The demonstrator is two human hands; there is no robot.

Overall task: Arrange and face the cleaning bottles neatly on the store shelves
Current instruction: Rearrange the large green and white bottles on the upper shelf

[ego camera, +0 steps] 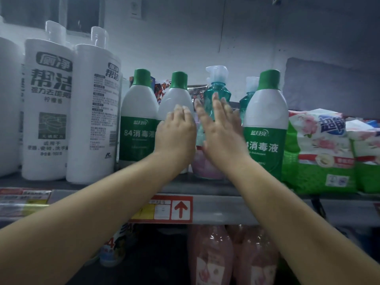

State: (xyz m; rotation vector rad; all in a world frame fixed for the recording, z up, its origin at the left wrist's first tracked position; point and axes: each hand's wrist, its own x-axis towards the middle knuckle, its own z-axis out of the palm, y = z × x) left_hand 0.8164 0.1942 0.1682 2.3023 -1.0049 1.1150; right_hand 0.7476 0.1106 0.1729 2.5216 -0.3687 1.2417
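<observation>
Both arms reach up from the bottom of the frame to the shelf (226, 208) that runs across the middle. The left hand (176, 136) rests on the front of the second green-capped disinfectant bottle (174, 99), its fingers bent over the white shoulder; whether they actually close round the bottle cannot be told from this angle. The right hand (221, 132) is flat, fingers straight and together, laid against the teal pump bottle (217, 93) just right of centre, so its grip is apart and holds nothing.

Left of the hands stands another green-capped disinfectant bottle (138, 118), label facing forward, touching the one under the left hand. At the far left of the frame are two tall white toilet-cleaner bottles (48, 112), the right one of them (93, 112) turned so its back label shows. Right of the hands a third green-capped disinfectant bottle (266, 124) stands nearer the shelf edge, with a second teal bottle (247, 95) partly hidden behind it. Green washing-powder bags (320, 153) lie at the right edge.

A red price tag with an arrow (162, 208) sits on the shelf's front rail. Below it, pink bottles (209, 254) stand on the lower shelf.
</observation>
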